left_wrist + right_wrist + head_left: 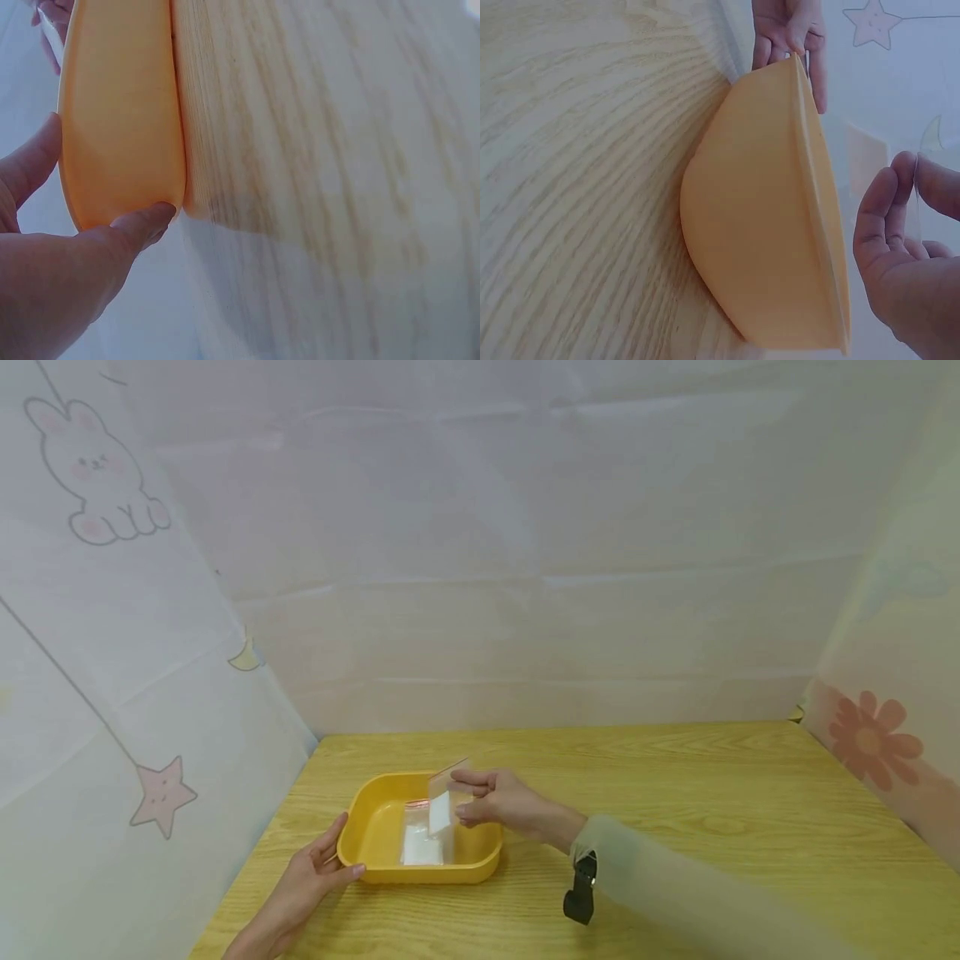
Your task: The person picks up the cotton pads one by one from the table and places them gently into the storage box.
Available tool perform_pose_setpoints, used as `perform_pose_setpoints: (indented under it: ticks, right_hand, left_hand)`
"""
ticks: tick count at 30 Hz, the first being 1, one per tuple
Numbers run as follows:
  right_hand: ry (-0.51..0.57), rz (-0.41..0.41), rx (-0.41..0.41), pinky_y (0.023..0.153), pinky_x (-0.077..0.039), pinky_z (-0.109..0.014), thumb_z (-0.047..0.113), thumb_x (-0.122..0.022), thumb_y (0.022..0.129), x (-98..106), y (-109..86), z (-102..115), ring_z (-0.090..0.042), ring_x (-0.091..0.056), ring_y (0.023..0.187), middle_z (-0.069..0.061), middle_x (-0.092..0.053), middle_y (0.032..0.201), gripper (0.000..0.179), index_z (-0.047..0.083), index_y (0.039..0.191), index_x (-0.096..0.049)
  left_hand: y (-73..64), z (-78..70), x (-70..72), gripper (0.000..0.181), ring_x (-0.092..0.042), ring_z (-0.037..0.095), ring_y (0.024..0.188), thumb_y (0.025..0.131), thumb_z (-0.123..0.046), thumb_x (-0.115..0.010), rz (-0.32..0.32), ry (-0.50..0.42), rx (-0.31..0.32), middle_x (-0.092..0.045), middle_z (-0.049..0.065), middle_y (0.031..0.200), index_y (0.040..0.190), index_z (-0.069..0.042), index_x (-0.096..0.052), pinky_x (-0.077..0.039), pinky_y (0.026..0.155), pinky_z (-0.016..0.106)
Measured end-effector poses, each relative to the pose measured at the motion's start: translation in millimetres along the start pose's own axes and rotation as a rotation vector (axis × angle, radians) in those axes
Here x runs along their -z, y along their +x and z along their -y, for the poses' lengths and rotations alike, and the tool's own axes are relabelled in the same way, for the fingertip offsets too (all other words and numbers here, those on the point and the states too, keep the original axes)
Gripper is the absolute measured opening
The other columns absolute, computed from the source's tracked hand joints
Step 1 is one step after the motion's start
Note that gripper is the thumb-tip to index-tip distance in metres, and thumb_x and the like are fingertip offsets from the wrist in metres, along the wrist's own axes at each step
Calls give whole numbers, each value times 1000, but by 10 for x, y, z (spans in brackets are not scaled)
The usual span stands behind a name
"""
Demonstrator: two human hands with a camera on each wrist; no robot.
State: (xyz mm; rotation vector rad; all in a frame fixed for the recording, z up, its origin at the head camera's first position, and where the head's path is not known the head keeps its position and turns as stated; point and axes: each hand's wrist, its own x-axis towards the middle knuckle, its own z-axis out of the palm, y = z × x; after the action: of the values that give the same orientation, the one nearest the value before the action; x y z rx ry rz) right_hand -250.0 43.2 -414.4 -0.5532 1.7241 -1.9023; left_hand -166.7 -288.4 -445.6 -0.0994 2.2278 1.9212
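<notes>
A yellow plastic basin [420, 876] sits on the wooden table. At its left end my left hand [306, 878] holds it, thumb on the near rim and fingers along the outer wall; the left wrist view shows this hand spread against the basin wall [120, 120]. Above the basin's right half, my right hand [510, 802] pinches a small clear zip-lock bag [440, 814] with a white piece in it. The right wrist view has the bag [866, 161] between thumb and fingertips. Inside the basin lie more such bags [422, 847], partly hidden behind the held one.
The wooden table [675, 827] extends to the right of the basin. Pale cloth walls [555, 568] stand behind and on both sides, printed with a rabbit, a star and a flower. A black watch strap [581, 889] hangs at the right sleeve.
</notes>
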Motion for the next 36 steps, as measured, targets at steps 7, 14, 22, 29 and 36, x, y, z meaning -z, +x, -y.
perform_pose_setpoints:
  ticks: [7, 14, 22, 29, 36]
  right_hand:
    - [26, -17, -12, 85, -62, -31, -11, -66, 97, -180, 111, -59, -15, -71, 88, -30, -40, 160, 68, -13, 158, -35]
    - [37, -95, -68, 80, -63, -31, -12, -70, 95, -315, 203, -142, -16, -71, 81, -30, -46, 156, 65, -15, 153, -42]
    - [11, -134, -93, 78, -63, -33, -11, -73, 93, -365, 274, -195, -17, -71, 79, -28, -56, 146, 64, -14, 152, -46]
    - [-32, -119, -116, 77, -64, -35, -12, -73, 91, -395, 318, -205, -18, -71, 75, -27, -59, 141, 66, -14, 152, -46]
    - [-103, -97, -106, 74, -65, -39, -13, -76, 89, -433, 304, -206, -17, -70, 69, -29, -64, 136, 67, -16, 150, -47]
  left_hand:
    - [12, 7, 12, 97, -37, 43, 148, 96, -6, -78, 1, -4, 3, -13, 20, 171, 169, -7, -16, -54, 102, 36]
    - [16, 12, 18, 96, -35, 44, 148, 97, -5, -77, 17, 10, -6, -12, 23, 171, 169, -7, -14, -55, 101, 36]
    - [18, 14, 19, 96, -35, 45, 148, 97, -6, -77, 17, 16, -5, -12, 24, 171, 169, -7, -14, -55, 101, 36]
    - [3, -5, 18, 97, -34, 44, 149, 97, -7, -78, 25, 13, -2, -10, 23, 172, 170, -7, -13, -54, 103, 36]
    - [8, 0, 22, 96, -34, 44, 149, 97, -6, -77, 19, 12, 5, -11, 23, 172, 170, -8, -14, -54, 102, 36]
